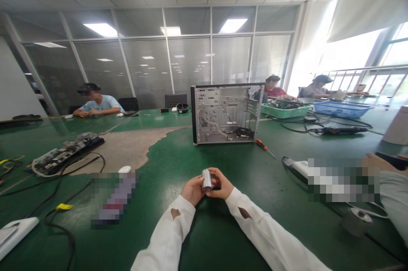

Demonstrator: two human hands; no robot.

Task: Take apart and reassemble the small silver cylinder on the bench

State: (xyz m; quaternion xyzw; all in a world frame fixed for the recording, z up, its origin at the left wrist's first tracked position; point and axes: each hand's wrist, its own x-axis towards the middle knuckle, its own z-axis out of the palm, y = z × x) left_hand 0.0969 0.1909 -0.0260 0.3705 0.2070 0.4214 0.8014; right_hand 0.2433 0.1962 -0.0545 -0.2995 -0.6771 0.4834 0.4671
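Between my two hands is a small silvery metal cylinder, held upright or slightly tilted just above the green table. My left hand grips its left side, and the fingers of my right hand close on its right side. What kind of part the cylinder is, I cannot make out. Beyond my hands stands an open computer case, its side panel off, with loose cables inside. A screwdriver with an orange and black handle lies by the case's lower right corner.
Left are a circuit assembly with black cables and a white mouse. Green and blue baskets stand at the back right. Several people sit around the table; one person's arm reaches in at the right, near a metal motor-like part.
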